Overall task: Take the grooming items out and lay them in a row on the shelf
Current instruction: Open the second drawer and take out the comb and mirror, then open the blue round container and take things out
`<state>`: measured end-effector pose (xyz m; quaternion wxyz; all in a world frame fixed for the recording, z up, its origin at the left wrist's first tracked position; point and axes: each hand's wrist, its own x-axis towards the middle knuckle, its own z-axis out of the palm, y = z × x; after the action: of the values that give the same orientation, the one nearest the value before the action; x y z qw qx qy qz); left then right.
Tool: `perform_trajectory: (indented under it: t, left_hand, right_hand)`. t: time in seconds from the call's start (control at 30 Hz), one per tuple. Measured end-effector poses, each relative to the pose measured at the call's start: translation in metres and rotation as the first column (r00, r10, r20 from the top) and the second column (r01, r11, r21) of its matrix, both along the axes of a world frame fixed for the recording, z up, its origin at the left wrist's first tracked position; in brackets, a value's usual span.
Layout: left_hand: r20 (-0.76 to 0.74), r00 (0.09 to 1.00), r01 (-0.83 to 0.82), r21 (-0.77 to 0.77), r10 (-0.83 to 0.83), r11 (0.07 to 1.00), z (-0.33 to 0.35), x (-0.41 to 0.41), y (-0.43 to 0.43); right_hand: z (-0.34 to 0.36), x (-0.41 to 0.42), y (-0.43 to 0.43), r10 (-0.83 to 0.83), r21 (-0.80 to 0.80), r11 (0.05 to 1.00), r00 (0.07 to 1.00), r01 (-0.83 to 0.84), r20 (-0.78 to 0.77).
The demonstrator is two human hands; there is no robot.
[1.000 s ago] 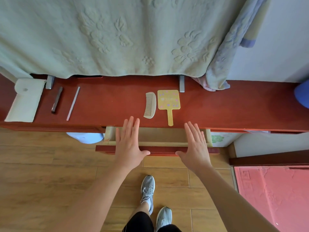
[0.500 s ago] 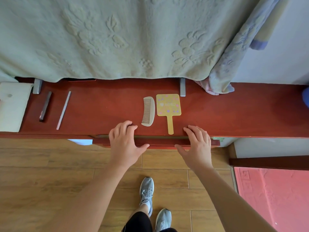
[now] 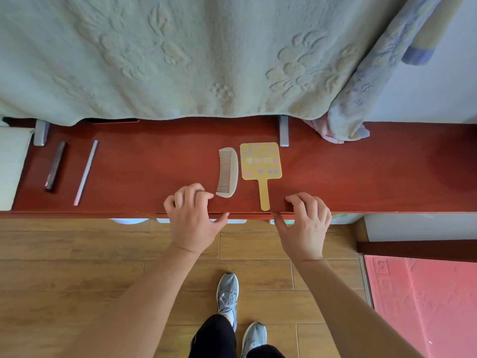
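Observation:
On the red wooden shelf a cream comb and a yellow hand mirror lie side by side at the middle. Further left lie a dark slim stick and a thin silver stick. My left hand has its fingers curled on the shelf's front edge just left of the comb, thumb against the drawer front. My right hand sits the same way, right of the mirror's handle. Neither hand holds anything. The drawer is pushed in under the shelf.
A pale green blanket hangs over the back of the shelf. A white pouch lies at the far left. Below are a wooden floor, my shoes and a pink mat at the right.
The drawer slid from open to fully in under the shelf. Both hands moved forward with it, and their fingers went from straight to curled at the shelf edge.

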<state>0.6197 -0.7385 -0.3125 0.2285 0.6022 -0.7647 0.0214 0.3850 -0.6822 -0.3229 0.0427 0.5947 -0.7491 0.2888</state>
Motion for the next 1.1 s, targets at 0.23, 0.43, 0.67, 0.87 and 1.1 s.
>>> perform_trajectory:
  t: [0.23,0.43,0.67,0.87,1.1]
  left_hand:
    - [0.019,1.000,0.002,0.005,-0.002,1.000,-0.001,0.001,0.000]
    - [-0.008,1.000,-0.006,0.128,0.007,0.992,0.010,0.001,0.002]
    - [-0.026,0.999,0.034,0.353,-0.026,0.935,0.046,0.002,0.006]
    - [-0.137,0.988,0.113,0.382,-0.065,0.917,0.106,-0.015,0.035]
    - [-0.240,0.945,0.313,0.455,-0.223,0.834,0.194,-0.055,0.055]
  right_hand:
    - [0.001,0.000,0.000,-0.004,0.022,1.000,1.000,0.004,0.005]
    - [0.012,0.004,0.001,-0.029,0.126,0.992,0.999,0.024,0.034]
    - [0.049,0.007,0.009,0.049,0.395,0.917,0.998,-0.063,0.046]
    - [0.104,0.002,0.042,0.009,0.415,0.905,0.980,-0.091,0.197]
    - [0.184,-0.033,0.095,-0.149,0.429,0.903,0.958,0.031,0.246]
